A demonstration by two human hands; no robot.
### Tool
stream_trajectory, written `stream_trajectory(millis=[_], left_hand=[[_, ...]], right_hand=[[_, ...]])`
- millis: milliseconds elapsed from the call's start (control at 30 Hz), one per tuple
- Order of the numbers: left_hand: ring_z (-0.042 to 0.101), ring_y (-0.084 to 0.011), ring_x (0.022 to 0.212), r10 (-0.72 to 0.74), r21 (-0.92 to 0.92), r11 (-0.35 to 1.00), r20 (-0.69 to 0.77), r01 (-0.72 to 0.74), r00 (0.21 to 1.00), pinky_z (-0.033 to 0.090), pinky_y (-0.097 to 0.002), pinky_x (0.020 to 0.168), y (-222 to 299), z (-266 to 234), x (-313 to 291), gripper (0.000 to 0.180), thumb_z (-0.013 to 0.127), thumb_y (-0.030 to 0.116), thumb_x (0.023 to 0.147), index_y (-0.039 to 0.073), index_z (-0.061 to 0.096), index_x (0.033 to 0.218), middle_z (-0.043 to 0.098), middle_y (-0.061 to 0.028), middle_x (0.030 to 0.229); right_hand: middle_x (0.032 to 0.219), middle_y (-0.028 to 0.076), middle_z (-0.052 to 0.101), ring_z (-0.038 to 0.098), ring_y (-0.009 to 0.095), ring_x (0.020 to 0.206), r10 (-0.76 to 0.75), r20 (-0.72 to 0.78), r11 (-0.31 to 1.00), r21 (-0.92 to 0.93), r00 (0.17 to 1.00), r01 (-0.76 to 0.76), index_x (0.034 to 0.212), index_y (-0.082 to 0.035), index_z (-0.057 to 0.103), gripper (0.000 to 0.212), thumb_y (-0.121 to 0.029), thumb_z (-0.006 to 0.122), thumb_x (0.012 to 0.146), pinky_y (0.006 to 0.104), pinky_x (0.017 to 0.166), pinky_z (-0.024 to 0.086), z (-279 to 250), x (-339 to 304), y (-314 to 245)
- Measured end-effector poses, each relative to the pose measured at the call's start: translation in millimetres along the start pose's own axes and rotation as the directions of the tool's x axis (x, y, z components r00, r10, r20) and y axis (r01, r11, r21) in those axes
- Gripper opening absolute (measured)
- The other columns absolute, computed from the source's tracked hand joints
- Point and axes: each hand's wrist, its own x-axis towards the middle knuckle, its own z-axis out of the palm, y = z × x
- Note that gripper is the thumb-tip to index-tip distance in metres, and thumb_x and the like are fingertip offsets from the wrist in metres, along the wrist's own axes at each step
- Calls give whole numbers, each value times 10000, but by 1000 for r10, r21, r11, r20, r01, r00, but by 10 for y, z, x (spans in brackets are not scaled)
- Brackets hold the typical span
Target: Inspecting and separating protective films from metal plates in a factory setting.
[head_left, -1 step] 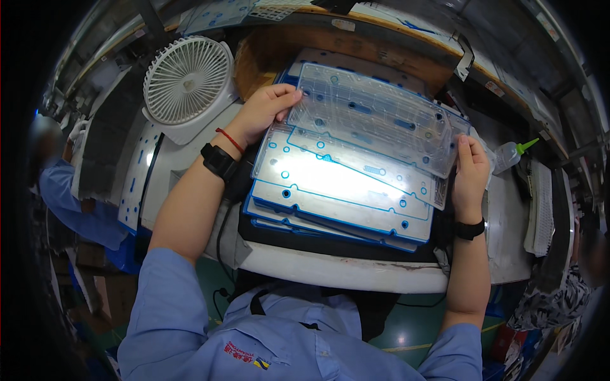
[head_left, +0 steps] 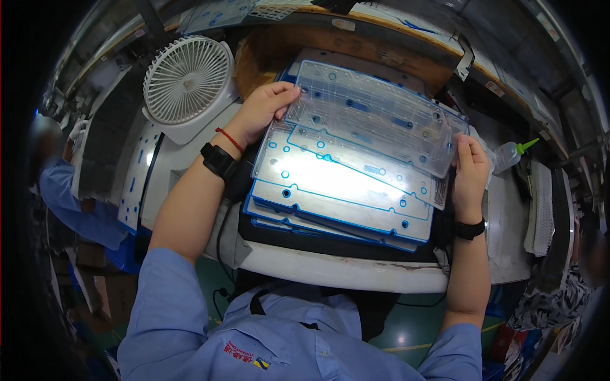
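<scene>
A clear moulded plastic sheet [head_left: 375, 117] is tilted above a stack of plates. My left hand [head_left: 264, 109] pinches its left edge between thumb and fingers. At the opposite end, my right hand [head_left: 470, 168] grips the right edge. Beneath lie silver flat plates [head_left: 337, 213] with blue edges and small holes, stacked slightly askew. Another clear sheet [head_left: 438, 193] rests on the top plate, and part of it is hidden by the held one. Bright glare washes out the middle of the top plate.
A white fan [head_left: 189, 82] stands to the left of the stack. On the right are a squeeze bottle [head_left: 508, 156] with a green nozzle and a white perforated strip [head_left: 541, 209]. A wooden board [head_left: 349, 44] closes off the back. Another person's blue sleeve [head_left: 76, 203] shows at far left.
The held clear sheet has shifted very slightly, its upper left part moving a little up and left along with my left hand. My right hand looks the same.
</scene>
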Motion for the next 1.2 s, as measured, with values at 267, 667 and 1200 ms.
stream_trajectory(millis=[267,667,1200], left_hand=[[378,0,518,37,-96,994,-112,-48,993,317,-150,518,5,16,10,177,531,218,950,56,605,959,429,92,563],[597,-106,867,78,-282,954,-88,-100,993,476,-222,731,70,32,-22,297,487,243,965,48,545,1180,639,-79,1043],[507,-39,632,-8,72,997,-50,12,999,434,-181,619,-48,-51,60,160,561,221,927,75,593,985,563,54,735]], right_hand=[[659,-74,491,387,7,582,61,38,991,-118,997,-56,970,-1,630,179,-165,594,908,174,525,284,45,-15,8],[829,31,632,557,67,732,-22,-11,999,40,1000,23,1015,2,596,148,-108,559,923,181,693,435,24,14,17],[875,1,551,518,54,737,-36,55,998,-47,998,38,1211,19,542,338,-37,594,881,181,664,424,49,1,4]])
